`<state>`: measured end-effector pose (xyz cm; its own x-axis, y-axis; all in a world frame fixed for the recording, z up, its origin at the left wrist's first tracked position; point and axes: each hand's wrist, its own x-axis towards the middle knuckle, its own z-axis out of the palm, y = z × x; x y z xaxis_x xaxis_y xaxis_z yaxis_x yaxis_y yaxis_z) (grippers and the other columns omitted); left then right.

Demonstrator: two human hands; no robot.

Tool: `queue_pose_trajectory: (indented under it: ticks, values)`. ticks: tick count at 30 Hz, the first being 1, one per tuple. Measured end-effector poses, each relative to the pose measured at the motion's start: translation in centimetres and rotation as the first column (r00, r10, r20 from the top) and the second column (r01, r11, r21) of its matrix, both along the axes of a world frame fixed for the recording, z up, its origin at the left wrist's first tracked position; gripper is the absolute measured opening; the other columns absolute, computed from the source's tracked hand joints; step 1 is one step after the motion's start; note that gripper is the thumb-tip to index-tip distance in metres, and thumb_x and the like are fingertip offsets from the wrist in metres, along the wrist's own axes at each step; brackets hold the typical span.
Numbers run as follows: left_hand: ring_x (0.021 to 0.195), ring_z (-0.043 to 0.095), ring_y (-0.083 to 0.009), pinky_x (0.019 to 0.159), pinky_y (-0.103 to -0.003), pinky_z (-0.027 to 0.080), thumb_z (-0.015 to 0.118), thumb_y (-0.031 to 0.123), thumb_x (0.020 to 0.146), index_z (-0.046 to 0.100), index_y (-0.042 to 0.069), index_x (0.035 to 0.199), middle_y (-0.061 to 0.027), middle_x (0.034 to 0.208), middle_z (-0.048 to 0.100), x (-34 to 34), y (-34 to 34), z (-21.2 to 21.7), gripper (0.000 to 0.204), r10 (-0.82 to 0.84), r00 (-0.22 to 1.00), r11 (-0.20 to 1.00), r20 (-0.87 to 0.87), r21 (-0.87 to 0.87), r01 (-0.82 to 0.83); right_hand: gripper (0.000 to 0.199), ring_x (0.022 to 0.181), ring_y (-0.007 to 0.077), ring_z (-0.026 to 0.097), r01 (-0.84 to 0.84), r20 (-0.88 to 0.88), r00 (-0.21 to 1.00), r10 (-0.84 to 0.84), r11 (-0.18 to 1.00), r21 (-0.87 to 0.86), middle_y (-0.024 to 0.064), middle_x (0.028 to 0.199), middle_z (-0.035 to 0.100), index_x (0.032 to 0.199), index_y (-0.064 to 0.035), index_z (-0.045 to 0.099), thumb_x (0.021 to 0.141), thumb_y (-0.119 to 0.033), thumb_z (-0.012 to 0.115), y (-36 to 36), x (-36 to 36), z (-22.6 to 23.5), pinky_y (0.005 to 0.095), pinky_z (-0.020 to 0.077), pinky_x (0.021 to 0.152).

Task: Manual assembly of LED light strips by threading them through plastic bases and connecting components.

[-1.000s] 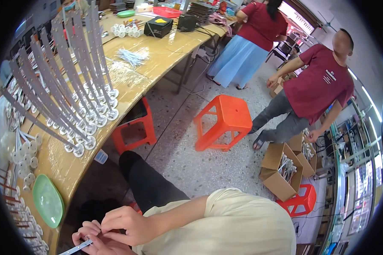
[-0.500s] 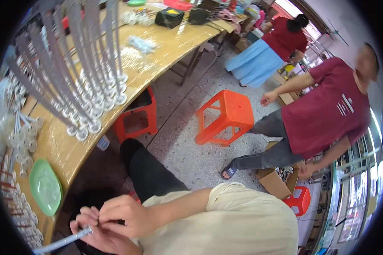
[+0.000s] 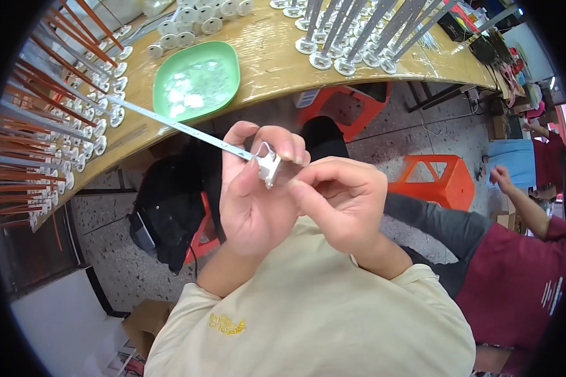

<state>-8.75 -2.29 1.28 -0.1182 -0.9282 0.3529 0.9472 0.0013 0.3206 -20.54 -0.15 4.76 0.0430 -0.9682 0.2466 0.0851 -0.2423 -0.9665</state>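
Observation:
My left hand [image 3: 253,188] grips a long thin metal strip [image 3: 170,123] that runs up and to the left toward the table. A small white plastic piece [image 3: 270,168] sits at the strip's near end, between both hands. My right hand [image 3: 341,202] pinches that white piece with thumb and forefinger. Both hands are held close in front of my chest, above a cream-coloured shirt.
A curved wooden table [image 3: 277,60] carries a green tray [image 3: 197,80] of small clear parts, round white bases and many upright strips [image 3: 358,31]. Racks of red-tipped strips [image 3: 38,125] stand at left. Orange stools [image 3: 434,179] and a person in a dark red shirt [image 3: 522,276] are at right.
The view has swung left toward the table. My hands have come up from the lower edge to the middle, and the strip with the white piece is now plainly in view.

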Motion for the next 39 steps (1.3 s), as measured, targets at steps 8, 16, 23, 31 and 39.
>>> queue_pose_trajectory:
  ticks: [8, 16, 23, 31, 39]
  values:
    - [0.098, 0.046, -0.0241, 0.089, -0.037, 0.042, 0.048, 0.018, 0.097, 0.034, 0.012, 0.132, -0.0131, 0.108, 0.049, 2.0, 2.2, 0.7, 0.038, -0.047, 0.994, 0.998, -0.095, 0.035, 0.05, 0.003, 0.061, 0.0067, 0.062, 0.11, -0.195, 0.971, -0.135, 0.985, -0.132, 0.0087, 0.073, 0.068, 0.081, 0.0067, 0.068, 0.079, 0.005, 0.069, 2.4, 3.0, 1.1, 0.0198, 0.0475, 0.052]
    - [0.099, 0.047, -0.0234, 0.09, -0.036, 0.044, 0.052, 0.01, 0.095, 0.028, 0.008, 0.135, -0.0133, 0.107, 0.048, 2.4, 3.4, 1.3, 0.046, 0.003, 0.999, 0.999, -0.038, 0.043, -0.001, 0.002, 0.067, 0.0048, 0.06, 0.126, -0.109, 0.985, -0.136, 0.987, -0.097, 0.005, 0.077, 0.066, 0.085, 0.0073, 0.067, 0.083, 0.006, 0.067, 3.7, 3.8, 1.1, 0.0175, 0.0486, 0.057]
    - [0.1, 0.047, -0.0241, 0.091, -0.036, 0.044, 0.051, 0.009, 0.093, 0.028, 0.008, 0.135, -0.0135, 0.106, 0.048, 1.0, 3.3, 0.7, 0.048, 0.004, 1.0, 1.0, -0.002, 0.023, -0.004, 0.003, 0.067, 0.0046, 0.059, 0.157, -0.145, 0.973, -0.178, 0.977, -0.143, 0.0046, 0.077, 0.065, 0.085, 0.0073, 0.067, 0.083, 0.006, 0.068, 3.8, 2.4, 0.5, 0.0175, 0.0482, 0.057]
    - [0.102, 0.047, -0.025, 0.092, -0.038, 0.044, 0.048, 0.008, 0.095, 0.03, 0.01, 0.135, -0.0133, 0.107, 0.048, -0.6, 3.9, 1.3, 0.044, -0.06, 0.991, 0.994, -0.118, 0.085, 0.071, 0.003, 0.067, 0.0046, 0.059, 0.182, -0.103, 0.975, -0.197, 0.973, -0.142, 0.005, 0.078, 0.066, 0.085, 0.0071, 0.067, 0.083, 0.005, 0.068, 4.1, 0.9, 0.3, 0.0178, 0.0482, 0.057]
    - [0.102, 0.047, -0.025, 0.092, -0.038, 0.044, 0.048, 0.009, 0.095, 0.029, 0.01, 0.135, -0.0133, 0.108, 0.048, -0.7, 4.4, 0.9, 0.043, -0.017, 0.998, 0.998, -0.058, 0.063, 0.021, 0.004, 0.066, 0.0068, 0.061, 0.177, -0.217, 0.952, -0.216, 0.966, -0.189, 0.0072, 0.075, 0.066, 0.083, 0.0069, 0.067, 0.08, 0.005, 0.069, 4.6, 0.9, 0.8, 0.0196, 0.0507, 0.057]
